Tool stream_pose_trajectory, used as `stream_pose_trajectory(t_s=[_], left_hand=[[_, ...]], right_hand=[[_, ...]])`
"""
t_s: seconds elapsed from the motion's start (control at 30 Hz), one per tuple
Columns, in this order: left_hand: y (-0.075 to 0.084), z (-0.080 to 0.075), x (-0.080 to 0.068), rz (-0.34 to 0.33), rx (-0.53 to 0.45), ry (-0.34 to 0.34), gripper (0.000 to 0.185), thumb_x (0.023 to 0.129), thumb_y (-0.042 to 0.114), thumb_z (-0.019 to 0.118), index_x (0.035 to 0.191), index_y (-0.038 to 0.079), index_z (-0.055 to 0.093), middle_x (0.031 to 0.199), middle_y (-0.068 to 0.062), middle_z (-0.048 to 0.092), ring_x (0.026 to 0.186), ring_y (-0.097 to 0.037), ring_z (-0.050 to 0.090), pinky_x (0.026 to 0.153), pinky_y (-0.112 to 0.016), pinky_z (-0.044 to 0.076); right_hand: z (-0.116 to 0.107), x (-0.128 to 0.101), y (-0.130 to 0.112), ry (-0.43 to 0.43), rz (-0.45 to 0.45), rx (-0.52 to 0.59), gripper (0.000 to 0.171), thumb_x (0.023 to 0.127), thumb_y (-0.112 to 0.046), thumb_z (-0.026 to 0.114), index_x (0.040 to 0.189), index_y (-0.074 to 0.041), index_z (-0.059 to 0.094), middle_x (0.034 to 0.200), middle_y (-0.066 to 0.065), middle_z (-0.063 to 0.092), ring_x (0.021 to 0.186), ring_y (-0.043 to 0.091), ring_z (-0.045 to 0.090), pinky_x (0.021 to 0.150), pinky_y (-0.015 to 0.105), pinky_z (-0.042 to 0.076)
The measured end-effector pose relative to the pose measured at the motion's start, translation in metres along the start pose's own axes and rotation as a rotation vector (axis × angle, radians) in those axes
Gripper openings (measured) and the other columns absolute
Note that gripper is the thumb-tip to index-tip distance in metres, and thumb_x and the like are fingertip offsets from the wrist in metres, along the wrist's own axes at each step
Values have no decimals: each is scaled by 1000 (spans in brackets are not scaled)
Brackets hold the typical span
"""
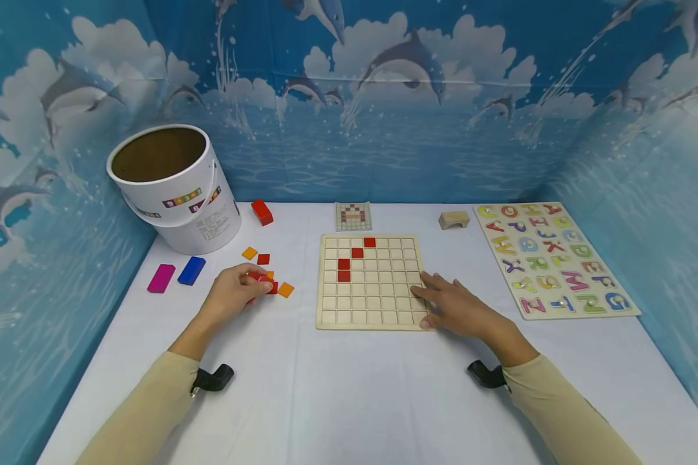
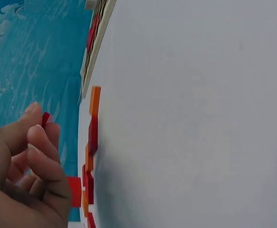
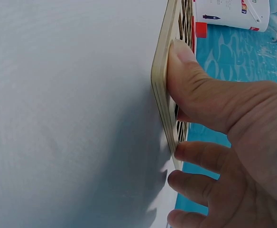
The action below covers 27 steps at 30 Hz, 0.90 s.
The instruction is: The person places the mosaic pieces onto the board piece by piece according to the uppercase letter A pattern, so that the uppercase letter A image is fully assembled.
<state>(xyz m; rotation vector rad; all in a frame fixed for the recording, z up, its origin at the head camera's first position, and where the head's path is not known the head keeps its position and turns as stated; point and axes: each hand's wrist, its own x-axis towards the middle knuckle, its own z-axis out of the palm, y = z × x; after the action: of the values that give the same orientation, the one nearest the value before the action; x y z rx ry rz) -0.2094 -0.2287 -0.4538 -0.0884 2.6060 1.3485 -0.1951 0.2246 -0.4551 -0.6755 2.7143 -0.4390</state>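
My left hand (image 1: 231, 292) pinches a small red square tile (image 2: 46, 119) between thumb and fingers, just above the table. Below it lie loose tiles, among them an orange tile (image 1: 286, 290) and a red tile (image 1: 264, 259). A wooden grid board (image 1: 378, 302) lies flat in the middle, with several red tiles (image 1: 344, 276) set in its cells in a stepped line. On the board's right edge rests my right hand (image 1: 462, 311), thumb on the near corner and fingers spread. Behind the board is a small card (image 1: 353, 217) with a printed grid pattern.
A white bucket (image 1: 200, 223) stands at the back left. Around it lie a red block (image 1: 262, 212), a blue block (image 1: 192, 270) and a magenta block (image 1: 161, 278). To the right are a wooden arch block (image 1: 454, 219) and an alphabet puzzle board (image 1: 558, 261). Dolphin-print cloth walls the table.
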Motion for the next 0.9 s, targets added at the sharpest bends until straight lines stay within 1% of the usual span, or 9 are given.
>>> stream_pose_trajectory(t_s=[0.13,0.27,0.37,0.5,0.6,0.7,0.8,0.9], left_hand=[[12,19,4,-27,-64,21,40,92,30,77,126,13,65,85,-11,69,63,-23,60,59,-27,49],[23,35,6,-24,-112,6,38,92,24,77,126,13,66,83,-13,72,61,-22,62,60,-27,53],[34,48,7,-8,-125,-27,35,92,21,76,125,14,67,79,-14,72,57,-21,61,59,-28,51],[49,70,11,23,-112,-87,34,91,19,77,123,16,67,80,-10,74,54,-22,60,57,-28,48],[56,86,15,62,-102,-134,34,91,17,76,123,17,65,80,-8,73,54,-21,59,55,-27,46],[61,99,17,95,-98,-167,31,91,15,74,120,15,62,75,-8,70,52,-19,58,53,-26,45],[63,107,18,127,-77,-151,27,91,13,74,114,12,62,72,-6,69,50,-18,57,52,-26,44],[63,112,19,173,1,-91,24,89,14,77,109,10,65,74,-2,68,55,-16,58,54,-27,44]], right_hand=[[3,0,0,-2,1,-7,74,90,-35,76,151,-5,48,163,25,27,150,49,21,115,71,19],[4,-1,-1,-2,-1,-11,74,90,-36,76,151,-5,48,163,25,27,150,49,21,115,71,19],[3,-3,-1,-3,9,-17,75,89,-36,76,152,-6,48,163,25,27,150,49,21,115,71,19],[2,-4,-1,-5,29,-23,76,89,-35,77,152,-7,47,164,24,25,150,49,21,115,70,18],[1,-4,-1,-2,30,-21,76,89,-35,77,152,-7,47,164,24,24,150,49,21,116,70,18],[0,-3,0,3,20,-14,76,89,-36,76,152,-7,47,164,25,25,150,49,21,115,70,18],[0,-2,0,2,10,-8,76,90,-37,76,153,-7,46,165,24,24,150,49,21,115,70,18],[0,-1,-1,1,1,-9,76,90,-37,75,153,-6,46,165,24,24,150,48,21,115,70,18]])
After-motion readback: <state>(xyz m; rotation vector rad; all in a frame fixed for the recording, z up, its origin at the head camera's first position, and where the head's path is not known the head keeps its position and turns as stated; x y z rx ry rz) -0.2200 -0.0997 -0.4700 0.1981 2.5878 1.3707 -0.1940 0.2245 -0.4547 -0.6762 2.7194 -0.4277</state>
